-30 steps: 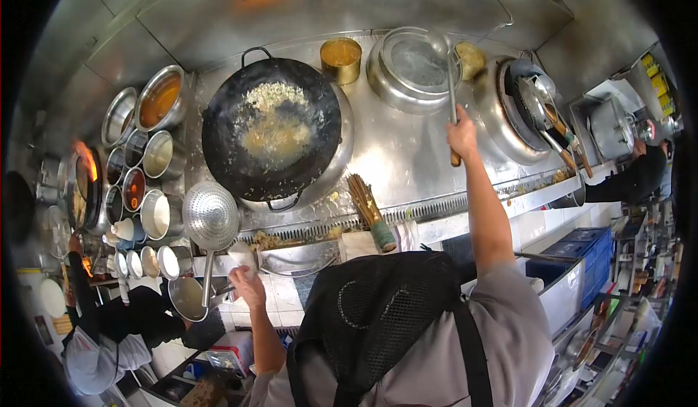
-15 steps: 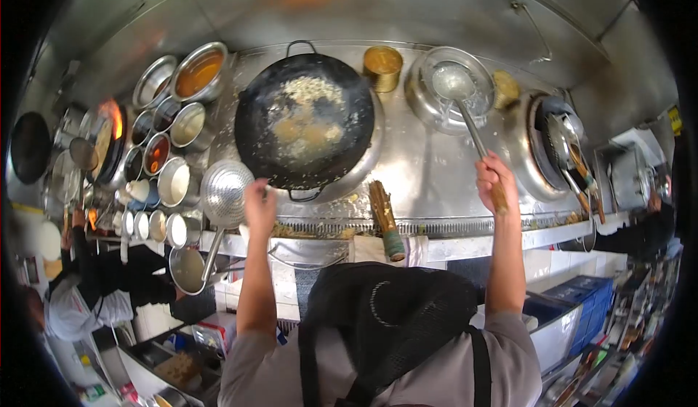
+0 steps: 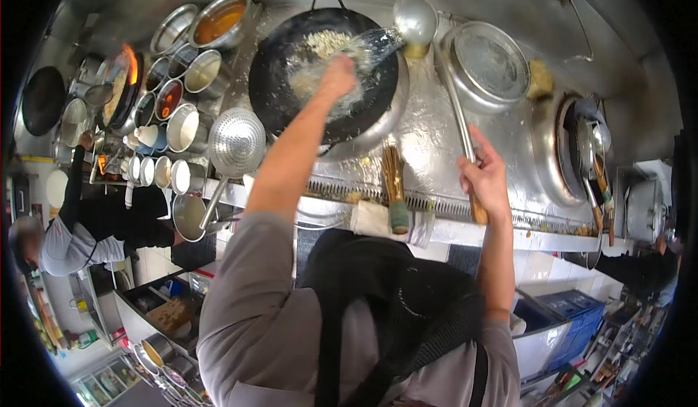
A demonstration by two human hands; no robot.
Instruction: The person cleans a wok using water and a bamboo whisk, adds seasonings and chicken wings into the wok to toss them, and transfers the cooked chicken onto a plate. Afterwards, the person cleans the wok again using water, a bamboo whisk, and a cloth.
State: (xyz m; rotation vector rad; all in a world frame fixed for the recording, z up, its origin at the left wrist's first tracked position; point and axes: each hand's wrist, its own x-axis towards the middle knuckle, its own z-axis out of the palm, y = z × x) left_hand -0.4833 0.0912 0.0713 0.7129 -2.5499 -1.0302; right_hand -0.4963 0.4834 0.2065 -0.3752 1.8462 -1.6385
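My left hand (image 3: 339, 77) is over the middle of the black wok (image 3: 273, 101); its fingers are blurred by motion. My right hand (image 3: 486, 174) holds the long handle of a metal ladle (image 3: 416, 20), with some fingers spread off it. The ladle's bowl is tipped beside the wok's upper right rim, and a stream of water (image 3: 378, 45) runs from it into the wok. Pale bits of food (image 3: 326, 42) and cloudy liquid lie inside the wok.
A lidded round pot (image 3: 491, 61) stands right of the ladle. A bamboo brush (image 3: 396, 189) lies at the counter's front, above a cloth (image 3: 369, 218). On the left are a perforated strainer (image 3: 237, 143) and several metal containers. A co-worker (image 3: 80, 243) stands far left, near a flame.
My left hand has moved from the wok's near edge to over its middle. The ladle has swung left from the round pot and now pours water. The view has shifted.
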